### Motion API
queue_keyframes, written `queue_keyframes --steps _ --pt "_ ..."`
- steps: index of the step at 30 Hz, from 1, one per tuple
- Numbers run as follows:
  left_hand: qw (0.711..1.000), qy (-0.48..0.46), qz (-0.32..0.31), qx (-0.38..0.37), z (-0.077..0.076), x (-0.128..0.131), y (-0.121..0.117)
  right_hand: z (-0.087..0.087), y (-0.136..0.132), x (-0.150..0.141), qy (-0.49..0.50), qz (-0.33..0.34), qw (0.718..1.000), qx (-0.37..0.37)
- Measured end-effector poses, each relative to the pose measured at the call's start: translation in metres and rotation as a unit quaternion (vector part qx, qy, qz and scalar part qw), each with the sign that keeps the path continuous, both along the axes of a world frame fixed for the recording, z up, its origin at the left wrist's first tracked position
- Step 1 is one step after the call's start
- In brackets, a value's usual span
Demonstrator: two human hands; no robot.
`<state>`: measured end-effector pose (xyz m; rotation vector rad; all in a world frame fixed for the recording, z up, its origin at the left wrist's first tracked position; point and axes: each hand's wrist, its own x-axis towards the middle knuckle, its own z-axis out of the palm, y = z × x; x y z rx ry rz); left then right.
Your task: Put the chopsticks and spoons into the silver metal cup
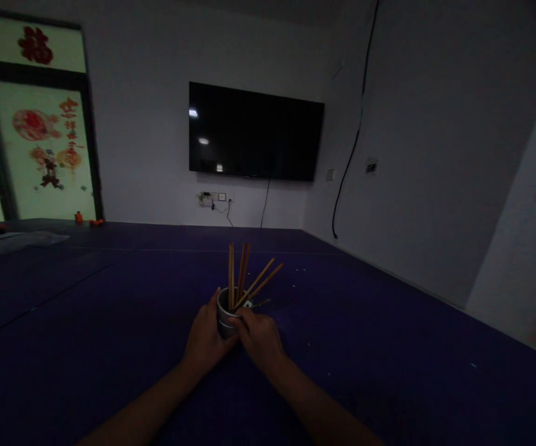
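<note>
Several slender, yellow-brown wooden sticks (230,272) stand in a grey cylindrical cup (225,318) between my hands; 2 tilt their long axes rightward, beyond my right hand (261,339), the nearer one. My left hand (204,337) curls round the cup's left side; my right fingers bunch at its near-right rim, their hold, if any, unclear.

The right hand (259,337) partly hides the cup (225,324); sticks' (230,272) bottoms hidden; forearms (156,395) cropped.

From here, the person's left grip (204,337) and right grip (261,341) are bare hands, each joined to an uncovered forearm (156,397) narrowing toward the wrist (281,364).
</note>
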<state>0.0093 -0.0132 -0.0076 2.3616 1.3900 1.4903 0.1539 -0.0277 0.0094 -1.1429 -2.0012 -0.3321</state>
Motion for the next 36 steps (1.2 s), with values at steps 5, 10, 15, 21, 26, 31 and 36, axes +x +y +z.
queue_keyframes --steps 5,10,15,21,26,31,36 --pt "1.0 -0.017 0.012 -0.022 0.003 0.001 -0.002 0.003 -0.004 -0.001 0.013 0.028 0.999 -0.039" --pt "0.997 -0.025 0.037 -0.067 0.007 0.0 -0.004 0.006 -0.006 -0.004 0.051 0.066 0.995 -0.063" --pt "0.999 -0.027 -0.004 -0.034 0.009 -0.012 -0.006 0.007 -0.007 -0.005 0.057 0.086 0.992 -0.072" --pt "0.988 -0.138 -0.006 -0.074 0.02 -0.012 0.006 0.008 -0.011 -0.006 0.064 0.082 0.992 -0.064" --pt "0.938 -0.265 -0.08 -0.21 0.058 0.006 0.027 0.008 -0.013 -0.007 0.071 0.063 0.993 -0.066" --pt "0.903 -0.272 -0.142 -0.3 0.091 0.01 0.038 0.01 -0.013 -0.007 0.07 0.08 0.992 -0.072" --pt "0.876 -0.28 -0.206 -0.334 0.103 0.011 0.047 0.011 -0.011 -0.006 0.07 0.09 0.991 -0.074"
